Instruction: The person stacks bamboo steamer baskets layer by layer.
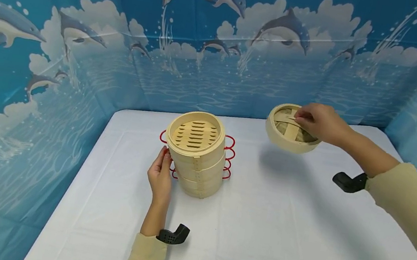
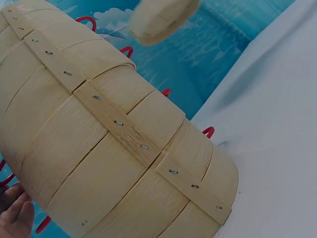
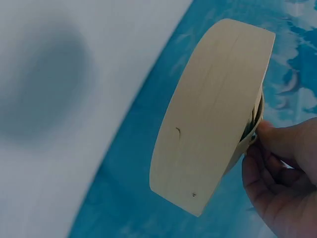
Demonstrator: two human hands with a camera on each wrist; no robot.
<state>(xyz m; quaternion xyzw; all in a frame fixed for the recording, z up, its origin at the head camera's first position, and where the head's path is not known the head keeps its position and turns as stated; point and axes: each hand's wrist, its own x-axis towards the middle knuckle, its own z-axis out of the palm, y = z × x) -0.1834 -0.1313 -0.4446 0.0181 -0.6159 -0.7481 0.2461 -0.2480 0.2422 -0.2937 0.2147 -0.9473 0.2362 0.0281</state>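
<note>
A stack of round bamboo steamer baskets point(image 1: 200, 169) stands upright on the table, with a slatted top tier and red loop handles down both sides. My left hand point(image 1: 160, 176) is at the stack's left side, thumb and fingers around one red handle, which they mostly hide. To the right, my right hand point(image 1: 320, 122) pinches the strap on top of the domed bamboo lid point(image 1: 291, 143). The lid hangs tilted above the table, apart from the stack. In the right wrist view the lid's smooth side wall point(image 3: 208, 114) faces the camera, with thumb and fingertips at the strap.
A white cloth covers the table point(image 1: 257, 236), and the lid's shadow falls on it. Behind and to the left hangs a blue curtain point(image 1: 183, 81) printed with dolphins, close to the table's back edge. Black camera mounts sit on both wrists.
</note>
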